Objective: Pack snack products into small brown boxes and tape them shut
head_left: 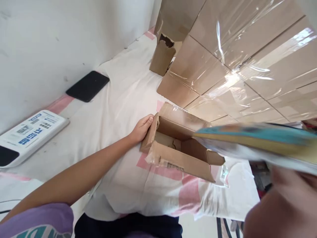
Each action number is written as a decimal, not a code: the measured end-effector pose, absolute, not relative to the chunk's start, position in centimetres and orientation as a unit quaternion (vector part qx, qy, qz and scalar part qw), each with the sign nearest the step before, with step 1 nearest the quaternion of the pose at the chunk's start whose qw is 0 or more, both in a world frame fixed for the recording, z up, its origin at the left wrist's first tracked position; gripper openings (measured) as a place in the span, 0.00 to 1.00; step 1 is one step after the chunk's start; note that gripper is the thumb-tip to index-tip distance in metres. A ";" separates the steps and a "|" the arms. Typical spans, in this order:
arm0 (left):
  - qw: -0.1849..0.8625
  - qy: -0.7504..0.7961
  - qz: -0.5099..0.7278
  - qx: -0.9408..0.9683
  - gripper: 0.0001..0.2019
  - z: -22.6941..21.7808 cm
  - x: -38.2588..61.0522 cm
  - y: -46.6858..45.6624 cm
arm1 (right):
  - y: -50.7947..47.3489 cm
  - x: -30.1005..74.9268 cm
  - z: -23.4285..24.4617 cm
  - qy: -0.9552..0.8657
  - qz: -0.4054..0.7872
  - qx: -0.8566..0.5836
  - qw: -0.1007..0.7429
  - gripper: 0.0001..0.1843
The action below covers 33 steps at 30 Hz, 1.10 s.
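A small open cardboard box (184,152) lies on the cloth with its flaps folded outward. Its inside shows only a short dark curved mark or strand. My left hand (143,128) is closed on the box's left end, thumb on the upper edge. At the right, my right hand (284,185) is smeared by motion under a flat teal, yellow and white thing (257,140), which it appears to hold. That thing is blurred, so its kind is unclear; its left end reaches over the box's right side.
Large tape-wrapped cardboard (215,66) stands behind the box, with a torn small carton (162,58) beside it. A black phone (88,86) and a white device with a printed label (32,135) lie at left along the wall. A pink-and-white cloth (119,99) covers the surface.
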<state>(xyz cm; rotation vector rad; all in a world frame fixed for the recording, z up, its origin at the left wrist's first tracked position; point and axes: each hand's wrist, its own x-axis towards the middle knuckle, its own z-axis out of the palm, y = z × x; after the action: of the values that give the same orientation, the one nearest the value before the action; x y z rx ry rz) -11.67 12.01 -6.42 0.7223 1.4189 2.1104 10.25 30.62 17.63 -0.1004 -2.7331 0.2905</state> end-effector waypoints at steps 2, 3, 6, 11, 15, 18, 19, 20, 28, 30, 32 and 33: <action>0.242 0.524 0.768 0.276 0.28 -6.6 -11.8 12.0 | 29.7 7.4 17.6 -0.991 0.108 0.017 0.083 0.17; 0.241 0.525 0.767 0.280 0.27 -6.8 -11.8 12.0 | 28.9 5.7 17.0 -0.995 0.097 0.031 0.014 0.13; 0.239 0.528 0.764 0.283 0.26 -7.1 -12.0 11.9 | 25.9 0.8 14.2 -0.990 0.007 0.018 -0.140 0.14; 0.240 0.525 0.763 0.290 0.26 -7.2 -12.5 11.7 | 24.0 -1.5 12.0 -0.970 0.098 0.014 -0.223 0.08; 0.228 0.526 0.760 0.304 0.25 -7.1 -12.9 11.4 | 25.6 4.5 12.8 -0.963 0.245 -0.085 0.069 0.15; 0.162 0.529 0.768 0.324 0.27 -6.9 -13.4 10.9 | 27.5 10.6 10.2 -0.842 0.277 -0.224 0.406 0.13; 0.137 0.523 0.772 0.336 0.29 -6.8 -13.6 10.7 | 28.1 12.2 8.6 -0.800 0.285 -0.250 0.465 0.14; 0.118 0.514 0.775 0.349 0.30 -6.6 -13.8 10.4 | 28.5 13.4 6.7 -0.783 0.314 -0.263 0.469 0.17; 0.125 0.450 0.800 0.377 0.38 -4.3 -13.6 9.5 | 27.5 14.0 0.2 -0.801 0.407 -0.209 0.387 0.43; 0.100 0.441 0.805 0.384 0.38 -4.2 -13.2 9.7 | 26.8 13.3 1.2 -0.832 0.389 -0.196 0.345 0.46; 0.090 0.433 0.802 0.401 0.38 -4.4 -12.9 9.8 | 26.2 12.6 2.0 -0.876 0.353 -0.153 0.290 0.48; 0.093 0.432 0.801 0.404 0.38 -4.6 -12.8 9.9 | 26.0 12.4 2.3 -0.895 0.332 -0.127 0.270 0.49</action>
<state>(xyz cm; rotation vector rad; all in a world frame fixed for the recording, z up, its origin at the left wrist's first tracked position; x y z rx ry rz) -12.76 9.86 -4.56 1.1999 1.2830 2.3760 12.36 26.01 2.25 -0.3426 -2.4127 0.8941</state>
